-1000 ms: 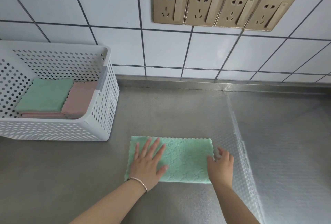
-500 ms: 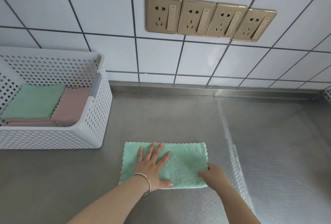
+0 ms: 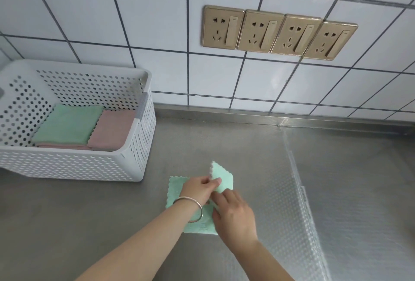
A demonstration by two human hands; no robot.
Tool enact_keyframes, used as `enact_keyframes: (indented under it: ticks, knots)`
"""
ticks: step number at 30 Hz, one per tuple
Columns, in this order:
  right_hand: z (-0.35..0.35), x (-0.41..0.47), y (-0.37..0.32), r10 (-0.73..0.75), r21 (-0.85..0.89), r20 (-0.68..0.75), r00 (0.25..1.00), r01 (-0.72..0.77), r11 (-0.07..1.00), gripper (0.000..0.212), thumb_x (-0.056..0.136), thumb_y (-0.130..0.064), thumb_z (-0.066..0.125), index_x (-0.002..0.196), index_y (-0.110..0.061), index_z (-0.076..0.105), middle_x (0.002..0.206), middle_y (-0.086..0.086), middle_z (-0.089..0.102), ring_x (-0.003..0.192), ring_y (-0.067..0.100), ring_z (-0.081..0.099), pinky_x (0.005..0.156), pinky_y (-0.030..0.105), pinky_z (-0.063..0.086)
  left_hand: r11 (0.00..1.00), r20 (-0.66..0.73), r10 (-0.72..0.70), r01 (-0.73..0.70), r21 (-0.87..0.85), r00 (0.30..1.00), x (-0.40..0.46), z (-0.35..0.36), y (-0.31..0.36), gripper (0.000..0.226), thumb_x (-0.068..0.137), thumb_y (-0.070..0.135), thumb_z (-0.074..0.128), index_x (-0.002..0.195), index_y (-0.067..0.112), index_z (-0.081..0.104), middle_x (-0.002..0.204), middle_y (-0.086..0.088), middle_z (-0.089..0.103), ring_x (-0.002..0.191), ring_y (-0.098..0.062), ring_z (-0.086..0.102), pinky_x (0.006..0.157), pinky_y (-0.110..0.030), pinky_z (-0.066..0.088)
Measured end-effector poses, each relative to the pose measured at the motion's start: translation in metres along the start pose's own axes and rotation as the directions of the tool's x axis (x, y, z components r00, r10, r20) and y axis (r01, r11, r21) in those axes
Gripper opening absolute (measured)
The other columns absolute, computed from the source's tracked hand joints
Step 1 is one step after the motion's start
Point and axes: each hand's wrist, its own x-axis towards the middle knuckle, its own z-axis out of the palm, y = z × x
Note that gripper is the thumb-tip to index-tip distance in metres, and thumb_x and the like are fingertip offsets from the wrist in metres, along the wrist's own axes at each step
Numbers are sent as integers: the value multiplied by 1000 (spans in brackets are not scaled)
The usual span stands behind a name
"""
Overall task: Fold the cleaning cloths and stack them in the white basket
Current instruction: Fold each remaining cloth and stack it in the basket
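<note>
Pinched in the left hand's (image 3: 200, 187) grip was the raised corner of the mint-green scallop-edged microfibre cloth (image 3: 221, 177) (half-folded on the steel surface (image 3: 89, 213)); the right hand (image 3: 233, 215) was pressed on it, near the white perforated plastic basket (image 3: 74, 164).

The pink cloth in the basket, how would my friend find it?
Find the white basket on the steel counter. Two folded cloths show inside. The pink cloth lies rightmost, partly under the green cloth.
</note>
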Motion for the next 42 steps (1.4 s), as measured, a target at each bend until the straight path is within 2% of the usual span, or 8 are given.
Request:
enact_keyframes:
  ticks: [5,8,10,14,17,26,33,42]
  knots:
    - [20,-12,-18,-228,56,45,973,225,973,22,61,-19,51,80,-24,59,76,-6,56,72,14,42,57,24,42,936,-90,-9,39,349,996,8,-23,-21,44,93,26,49,54,14,34,57,-6,43,69,-27,44,60,-28,26]
    - [29,-21,-22,-161,74,156,975,151,986,55,58,-39,59,111,-24,55,114,-3,61,104,15,51,80,27,50,943,-157,-19,70,325,987,13,-37,-38,37,96,24,44,62,11,37,83,-24,60,84,-36,56,65,-31,31]
    - [37,-24,-18,-102,24,279,955,100,995,78,49,-39,70,123,-22,49,130,2,56,120,18,43,88,31,52,947,-179,-30,85,311,983,15,-45,-47,39,96,25,44,61,12,35,72,-15,52,70,-30,50,61,-30,29]
    - [52,-33,-3,-46,-61,373,927,74,995,93,45,-28,73,133,-19,41,142,4,39,132,22,31,105,39,27,930,-225,-54,131,344,973,18,-54,-65,45,95,29,47,56,14,29,55,-1,35,56,-20,34,56,-30,24]
    - [60,-39,4,-51,-76,364,930,84,994,83,58,-25,58,137,-17,36,145,5,34,145,21,2,110,38,11,930,-250,-77,160,332,965,22,-58,-76,46,93,29,50,54,15,29,52,-1,33,55,-20,32,56,-28,24]
    - [73,-45,8,-11,-64,351,936,36,997,72,66,-25,32,137,-16,36,145,2,33,145,15,-8,110,36,4,944,-280,-93,174,280,955,28,-57,-91,23,88,30,56,75,12,53,74,-6,59,69,-23,52,62,-27,36]
    - [73,-49,13,-2,-88,378,926,38,995,71,68,-29,36,138,-17,36,146,0,32,145,14,-9,110,37,6,945,-304,-84,172,277,949,27,-57,-92,33,82,32,64,60,20,42,61,5,48,67,-20,47,59,-26,30]
    - [65,-53,19,-52,-93,453,890,105,990,86,75,-36,38,149,-16,0,151,4,25,145,17,-7,111,40,5,976,-250,-112,154,156,962,26,-63,-95,21,72,31,76,74,21,58,81,-1,66,77,-20,62,70,-27,46]
